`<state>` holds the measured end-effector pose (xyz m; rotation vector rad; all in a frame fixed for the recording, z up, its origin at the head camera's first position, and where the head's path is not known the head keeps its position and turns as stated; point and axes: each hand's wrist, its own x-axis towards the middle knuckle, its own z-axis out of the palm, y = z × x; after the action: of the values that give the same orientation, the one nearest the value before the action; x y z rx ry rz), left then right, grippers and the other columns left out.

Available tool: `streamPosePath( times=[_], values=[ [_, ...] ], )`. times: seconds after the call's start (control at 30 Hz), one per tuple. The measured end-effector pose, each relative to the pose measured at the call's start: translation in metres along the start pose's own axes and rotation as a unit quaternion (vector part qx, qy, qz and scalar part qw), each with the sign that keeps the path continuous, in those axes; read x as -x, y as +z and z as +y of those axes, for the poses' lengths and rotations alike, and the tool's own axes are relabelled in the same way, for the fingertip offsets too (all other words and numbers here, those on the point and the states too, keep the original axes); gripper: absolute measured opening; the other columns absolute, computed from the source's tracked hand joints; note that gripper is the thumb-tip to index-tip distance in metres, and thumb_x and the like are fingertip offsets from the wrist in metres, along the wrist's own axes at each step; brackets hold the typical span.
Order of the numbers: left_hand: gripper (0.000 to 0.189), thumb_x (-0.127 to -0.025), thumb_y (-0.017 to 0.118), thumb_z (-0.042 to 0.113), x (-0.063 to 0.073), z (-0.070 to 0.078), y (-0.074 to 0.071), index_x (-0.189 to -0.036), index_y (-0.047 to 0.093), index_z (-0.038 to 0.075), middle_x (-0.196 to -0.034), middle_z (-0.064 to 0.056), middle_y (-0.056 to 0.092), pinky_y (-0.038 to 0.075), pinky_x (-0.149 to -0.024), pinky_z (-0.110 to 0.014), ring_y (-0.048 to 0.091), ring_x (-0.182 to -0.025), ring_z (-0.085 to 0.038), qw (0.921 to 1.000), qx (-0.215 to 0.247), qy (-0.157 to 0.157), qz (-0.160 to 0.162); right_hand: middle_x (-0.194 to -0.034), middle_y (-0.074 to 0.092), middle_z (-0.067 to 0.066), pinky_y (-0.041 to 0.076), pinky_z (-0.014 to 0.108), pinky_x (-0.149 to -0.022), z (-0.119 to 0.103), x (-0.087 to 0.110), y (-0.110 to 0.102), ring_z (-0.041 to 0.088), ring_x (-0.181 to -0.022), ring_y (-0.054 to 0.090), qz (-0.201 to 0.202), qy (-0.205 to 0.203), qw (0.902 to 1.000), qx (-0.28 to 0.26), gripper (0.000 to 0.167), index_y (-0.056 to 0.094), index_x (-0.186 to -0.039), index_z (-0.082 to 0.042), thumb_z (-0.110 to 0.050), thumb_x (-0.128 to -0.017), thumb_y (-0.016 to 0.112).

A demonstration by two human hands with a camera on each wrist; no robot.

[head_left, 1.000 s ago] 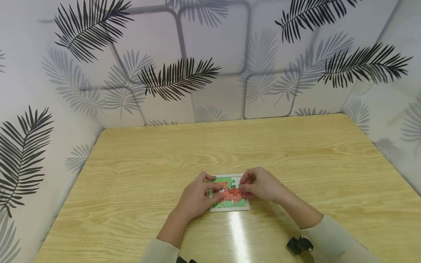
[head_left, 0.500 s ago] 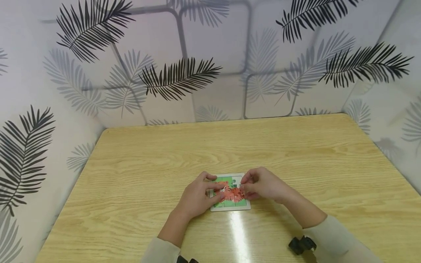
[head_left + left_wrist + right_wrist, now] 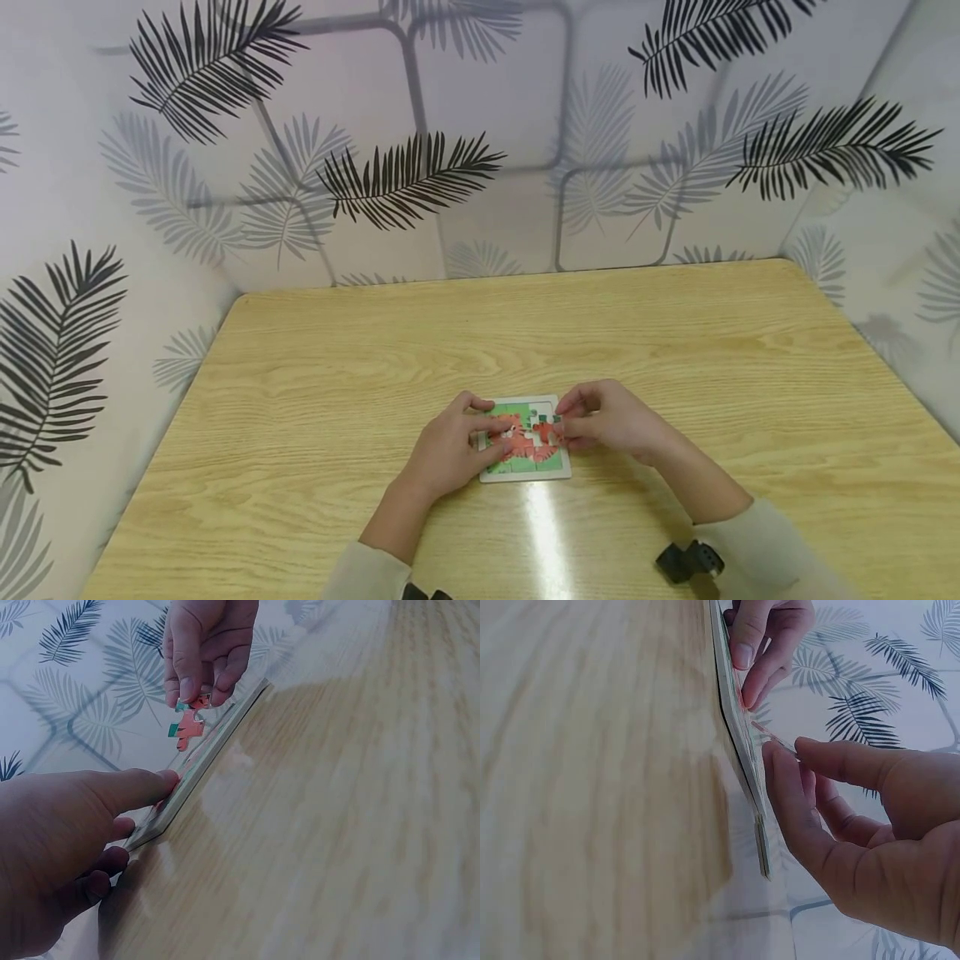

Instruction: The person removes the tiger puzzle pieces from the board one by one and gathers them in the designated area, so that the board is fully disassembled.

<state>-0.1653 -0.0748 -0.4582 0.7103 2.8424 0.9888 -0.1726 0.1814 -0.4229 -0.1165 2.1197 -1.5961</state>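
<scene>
A small jigsaw puzzle point(image 3: 551, 462) with an orange, tiger-like animal on green lies in a white-rimmed tray. My left hand point(image 3: 447, 446) rests on its left side, fingers stretched across the picture; in the left wrist view the thumb point(image 3: 142, 787) presses on it near the edge. At the puzzle's right side, my right hand point(image 3: 611, 417) pinches an orange and green puzzle piece point(image 3: 189, 729) between thumb and fingertips. The piece is tilted and raised over the tray, seen nearly edge-on point(image 3: 775, 738) in the right wrist view. White tray bottom shows at the upper right.
The puzzle lies on a wood-grain table point(image 3: 337, 375). Behind and beside the table rise walls with a leaf pattern point(image 3: 495, 217). A black device point(image 3: 688, 562) sits at the right sleeve point(image 3: 765, 542).
My right hand has shifted slightly right, and the puzzle piece in it has tipped up from the picture, baring white tray beneath. The left hand stays in place.
</scene>
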Motion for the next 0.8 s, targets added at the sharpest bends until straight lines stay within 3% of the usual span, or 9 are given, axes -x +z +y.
streamPosePath(
  times=[0.8],
  values=[
    [0.031,-0.090,0.074,0.041,-0.001,-0.002,0.002,-0.114,0.078,0.023,-0.127,0.001,0.059,0.048,-0.077,-0.029,0.062,-0.098,-0.016,1.0000,0.007,-0.004,0.002,-0.098,0.059,0.014,0.059,0.032,-0.079,0.000,0.002,-0.016,0.018,-0.084,0.066,0.049,0.008,0.9979,0.042,0.020,0.063,-0.110,0.008,-0.001,-0.093,0.067]
  ],
)
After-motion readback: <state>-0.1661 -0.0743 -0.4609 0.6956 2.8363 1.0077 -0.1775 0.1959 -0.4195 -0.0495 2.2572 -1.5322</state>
